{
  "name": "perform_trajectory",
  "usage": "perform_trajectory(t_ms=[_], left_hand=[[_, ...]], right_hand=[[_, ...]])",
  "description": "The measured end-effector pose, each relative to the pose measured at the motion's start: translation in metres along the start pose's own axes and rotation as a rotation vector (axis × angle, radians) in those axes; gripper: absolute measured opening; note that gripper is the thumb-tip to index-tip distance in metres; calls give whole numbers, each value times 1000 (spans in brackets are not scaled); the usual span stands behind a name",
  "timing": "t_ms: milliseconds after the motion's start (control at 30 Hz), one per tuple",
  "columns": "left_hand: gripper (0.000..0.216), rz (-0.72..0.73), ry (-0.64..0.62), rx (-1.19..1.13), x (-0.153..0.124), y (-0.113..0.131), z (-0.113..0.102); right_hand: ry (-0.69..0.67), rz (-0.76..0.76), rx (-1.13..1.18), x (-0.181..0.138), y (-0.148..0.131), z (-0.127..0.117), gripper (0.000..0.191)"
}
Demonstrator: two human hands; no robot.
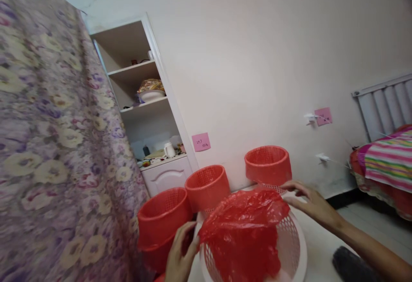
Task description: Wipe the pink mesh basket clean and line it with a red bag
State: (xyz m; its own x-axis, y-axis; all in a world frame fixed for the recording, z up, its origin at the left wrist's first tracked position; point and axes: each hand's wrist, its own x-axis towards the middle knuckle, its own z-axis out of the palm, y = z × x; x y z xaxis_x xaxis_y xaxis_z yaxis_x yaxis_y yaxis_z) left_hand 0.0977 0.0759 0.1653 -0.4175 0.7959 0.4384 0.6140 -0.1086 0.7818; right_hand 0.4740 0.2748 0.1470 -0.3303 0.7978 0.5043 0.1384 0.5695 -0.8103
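Left hand point(180, 252): at lower left rim of the white basket point(294, 239), fingers curled, pinching the edge of the red plastic bag point(244, 230).
Right hand point(310, 202): fingers spread, resting on far right rim of the white basket, touching the bag's edge there.
Red plastic bag: crumpled, draped over the mouth of the white basket, covering most of the opening.
White basket: perforated wall, tilted toward the camera, on the pale bench point(317, 247).
Red baskets: three, perforated, in a row behind; left point(161, 222), middle point(207, 187), right point(267, 164).
Surroundings: floral curtain point(54, 144) at left; shelf unit point(144, 106) behind; pink note point(201, 141) on wall; striped bedding point(389, 162) at right.
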Motion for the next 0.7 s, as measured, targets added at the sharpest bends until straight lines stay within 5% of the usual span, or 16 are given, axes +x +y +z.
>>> perform_trajectory(t_ms=[100,167,400,533,700], left_hand=[[49,133,-148,218,-2,23,17],[51,161,-124,349,0,26,30],[29,211,25,472,-7,28,36],[19,222,122,426,-30,13,33],[14,266,412,167,-58,-13,55]], right_hand=[[-219,-171,-113,-8,-27,11,48],[-226,-221,-237,-12,-31,24,57],[-51,-296,-453,-24,-28,38,25],[64,-336,-301,-49,-21,37,23],[240,-395,-173,-79,-3,48,21]])
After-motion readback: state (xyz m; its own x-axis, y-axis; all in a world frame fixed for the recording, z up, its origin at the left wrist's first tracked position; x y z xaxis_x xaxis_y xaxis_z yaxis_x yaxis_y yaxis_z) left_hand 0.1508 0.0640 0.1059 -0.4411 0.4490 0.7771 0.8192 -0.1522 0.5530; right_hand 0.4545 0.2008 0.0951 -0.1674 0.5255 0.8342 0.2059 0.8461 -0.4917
